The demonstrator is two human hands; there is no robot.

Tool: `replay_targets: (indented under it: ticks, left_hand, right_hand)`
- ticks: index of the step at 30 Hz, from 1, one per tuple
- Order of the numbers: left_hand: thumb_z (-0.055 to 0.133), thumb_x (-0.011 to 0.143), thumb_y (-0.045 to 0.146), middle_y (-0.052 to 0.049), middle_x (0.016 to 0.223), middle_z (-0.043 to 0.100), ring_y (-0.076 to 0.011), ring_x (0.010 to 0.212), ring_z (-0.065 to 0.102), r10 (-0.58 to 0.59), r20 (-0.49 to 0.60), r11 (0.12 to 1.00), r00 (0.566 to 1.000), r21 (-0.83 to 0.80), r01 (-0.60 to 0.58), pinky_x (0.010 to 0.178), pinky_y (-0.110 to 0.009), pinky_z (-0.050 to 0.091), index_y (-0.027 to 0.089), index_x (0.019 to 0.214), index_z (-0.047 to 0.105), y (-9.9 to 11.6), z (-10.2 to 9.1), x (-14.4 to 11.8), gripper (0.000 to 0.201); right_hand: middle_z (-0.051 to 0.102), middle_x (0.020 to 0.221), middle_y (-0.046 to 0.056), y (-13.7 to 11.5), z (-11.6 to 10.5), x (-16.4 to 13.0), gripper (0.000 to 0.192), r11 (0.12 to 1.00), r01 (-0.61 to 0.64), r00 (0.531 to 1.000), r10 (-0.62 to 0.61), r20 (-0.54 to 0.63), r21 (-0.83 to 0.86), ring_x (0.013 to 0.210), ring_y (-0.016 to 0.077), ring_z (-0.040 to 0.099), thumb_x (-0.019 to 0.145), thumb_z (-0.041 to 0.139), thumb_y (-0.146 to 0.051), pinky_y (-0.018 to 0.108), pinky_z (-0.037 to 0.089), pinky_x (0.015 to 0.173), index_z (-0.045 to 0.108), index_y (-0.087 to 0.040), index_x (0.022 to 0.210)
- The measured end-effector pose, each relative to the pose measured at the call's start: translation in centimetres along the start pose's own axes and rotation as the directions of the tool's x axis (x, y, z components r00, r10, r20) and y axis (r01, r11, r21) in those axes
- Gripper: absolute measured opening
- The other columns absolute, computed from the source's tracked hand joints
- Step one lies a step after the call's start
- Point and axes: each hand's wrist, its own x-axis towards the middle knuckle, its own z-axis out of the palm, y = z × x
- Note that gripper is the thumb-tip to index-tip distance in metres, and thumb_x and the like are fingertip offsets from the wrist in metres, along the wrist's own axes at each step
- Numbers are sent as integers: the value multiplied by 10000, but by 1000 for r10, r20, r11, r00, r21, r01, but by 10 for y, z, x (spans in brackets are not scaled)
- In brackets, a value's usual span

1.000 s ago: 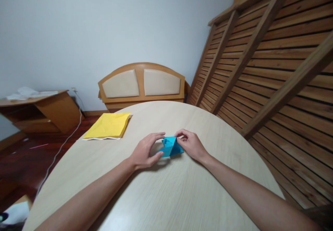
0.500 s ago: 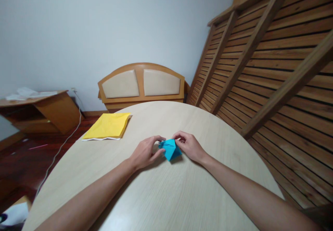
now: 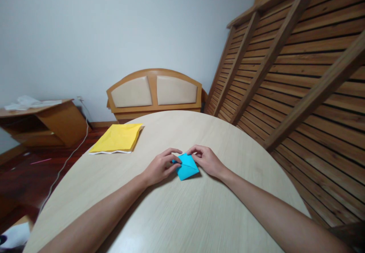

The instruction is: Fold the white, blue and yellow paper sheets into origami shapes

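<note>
A small folded piece of blue paper (image 3: 186, 168) lies flat on the round pale wooden table (image 3: 176, 215), near its middle. My left hand (image 3: 161, 166) presses its fingertips on the paper's left corner. My right hand (image 3: 207, 160) pinches and presses the paper's upper right edge. Both hands touch the blue paper from either side, and the paper's lower point sticks out towards me between them.
A stack of yellow paper (image 3: 118, 139) lies at the table's far left edge. Behind the table stands a wooden headboard (image 3: 155, 93) with padded panels. A slatted wooden frame (image 3: 299, 63) leans at the right. A low wooden desk (image 3: 42, 122) and a white cable (image 3: 68, 158) are at the left.
The blue paper was raised and partly open between my hands; it has been folded down and now lies flat on the table. Both hands have moved slightly closer together.
</note>
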Motion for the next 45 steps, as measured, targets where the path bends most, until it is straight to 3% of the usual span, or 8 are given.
replay_targets:
  ticks: [9, 12, 19, 24, 30, 35, 45]
  left_hand:
    - [566, 954, 242, -97, 1104, 659, -186, 998, 638, -29, -78, 994, 997, -104, 20, 865, -342, 527, 191, 952, 687, -2, 0, 2, 132]
    - [596, 935, 249, -95, 1063, 672, -188, 982, 639, -53, -100, 986, 994, -164, 36, 821, -327, 536, 183, 947, 678, -1, 0, 3, 105]
    - [682, 857, 311, -96, 1116, 652, -173, 882, 623, -289, -151, 916, 945, -332, 227, 708, -289, 553, 177, 1101, 625, -1, 6, 3, 284]
    - [619, 885, 368, -63, 879, 681, -158, 732, 607, -393, -132, 895, 910, -280, 346, 639, -280, 517, 146, 1006, 666, 0, 6, 5, 258]
    - [605, 875, 407, -38, 750, 666, -146, 658, 579, -410, -132, 895, 903, -247, 370, 603, -260, 484, 149, 877, 684, 1, 4, 8, 270]
    - [597, 877, 416, -34, 746, 656, -139, 655, 571, -377, -141, 904, 915, -268, 332, 589, -241, 470, 148, 846, 669, 3, 4, 8, 279]
    - [555, 887, 437, -45, 754, 661, -142, 643, 568, -387, -78, 902, 919, -239, 360, 567, -240, 462, 140, 856, 668, 7, 3, 9, 319]
  right_hand:
    - [692, 992, 67, 2, 3, 1, 227, 999, -18, 1000, 18, -2, 45, 913, 178, 653, 892, 594, -306, 302, 517, 787, 638, -171, 1068]
    - [662, 939, 44, 0, 5, -1, 374, 993, -52, 998, 50, 26, 103, 792, 148, 637, 845, 671, -315, 285, 519, 724, 573, -167, 1174]
    - [630, 885, 22, -5, 5, -2, 326, 998, -21, 1000, 22, -3, 58, 718, 129, 591, 815, 705, -310, 273, 506, 679, 630, -161, 1095]
    - [666, 931, 41, -6, 5, -2, 285, 999, -6, 1000, 7, -29, 31, 694, 126, 582, 807, 707, -316, 277, 506, 660, 645, -166, 1041]
    - [692, 950, 50, -8, 7, -4, 259, 1000, -14, 1000, 14, -9, 20, 769, 149, 628, 800, 712, -314, 307, 528, 733, 656, -171, 1010]
    - [693, 946, 38, -11, 12, -8, 344, 997, -55, 994, 51, 94, 44, 837, 171, 646, 784, 736, -304, 298, 515, 747, 624, -182, 1086]
    - [661, 838, 6, -10, 12, -9, 240, 999, 13, 995, -10, 104, -35, 758, 159, 613, 798, 726, -295, 262, 465, 662, 624, -175, 978]
